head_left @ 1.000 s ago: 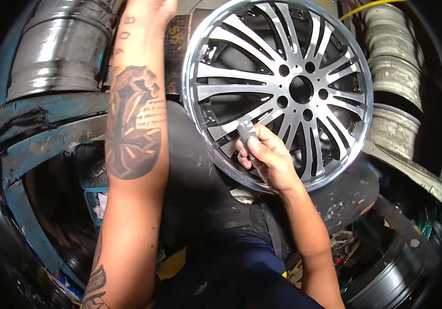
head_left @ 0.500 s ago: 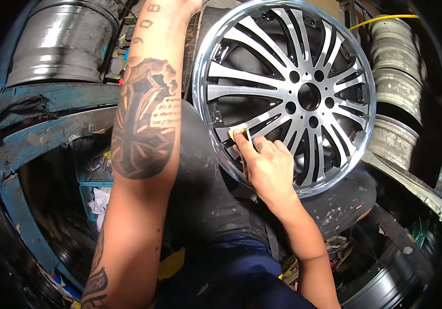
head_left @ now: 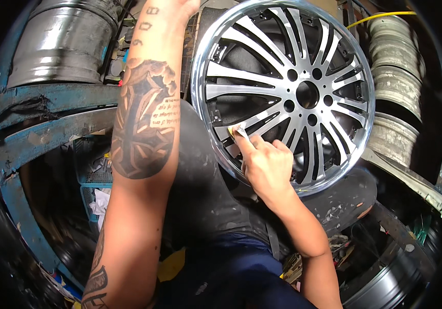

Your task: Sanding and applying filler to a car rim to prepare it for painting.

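A car wheel rim (head_left: 294,92) with polished silver spokes, black gaps and a bright chrome lip leans over my knees. My right hand (head_left: 268,164) is at its lower left. The fingers are closed on a small folded piece of sandpaper (head_left: 239,132), yellow on one side and whitish on the other, pressed against the outer end of a spoke. Up along the left side of the rim stretches my tattooed left forearm. Only the base of my left hand (head_left: 191,6) shows at the top edge; its fingers are out of view.
A large silver wheel barrel (head_left: 64,44) stands at the upper left behind a worn blue metal frame (head_left: 51,100). Several dull wheel barrels (head_left: 393,87) are stacked at the right. A blue basket (head_left: 88,198) sits left of my leg, and another rim (head_left: 385,283) lies lower right.
The sandpaper has tilted a little in my right fingers, showing more of its pale side. The rim appears shifted very slightly left and up. My left arm has hardly moved.
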A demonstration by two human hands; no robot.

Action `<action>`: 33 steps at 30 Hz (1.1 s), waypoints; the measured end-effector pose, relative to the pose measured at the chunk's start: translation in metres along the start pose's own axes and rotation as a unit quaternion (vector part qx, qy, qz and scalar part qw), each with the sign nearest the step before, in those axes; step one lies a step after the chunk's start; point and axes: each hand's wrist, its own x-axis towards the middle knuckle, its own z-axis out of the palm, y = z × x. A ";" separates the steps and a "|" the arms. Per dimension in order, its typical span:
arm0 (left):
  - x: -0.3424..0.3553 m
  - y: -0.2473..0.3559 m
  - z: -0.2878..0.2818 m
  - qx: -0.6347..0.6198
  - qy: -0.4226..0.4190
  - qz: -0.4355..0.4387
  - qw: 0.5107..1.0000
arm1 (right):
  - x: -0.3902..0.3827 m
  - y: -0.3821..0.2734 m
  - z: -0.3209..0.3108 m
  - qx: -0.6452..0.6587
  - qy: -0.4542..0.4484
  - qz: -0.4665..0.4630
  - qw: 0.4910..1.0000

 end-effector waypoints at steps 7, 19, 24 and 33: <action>-0.001 0.001 0.005 0.004 0.014 -0.021 1.000 | -0.004 0.002 -0.003 0.035 0.022 0.007 0.999; -0.002 0.004 0.001 0.057 0.026 -0.006 0.998 | -0.004 -0.005 -0.002 0.031 0.018 0.005 0.999; -0.004 -0.001 0.003 0.030 0.011 -0.002 0.999 | 0.006 -0.005 0.008 0.030 0.032 0.000 0.999; -0.005 0.005 0.003 0.054 0.007 0.009 0.998 | -0.002 -0.011 -0.003 0.057 0.034 -0.001 0.998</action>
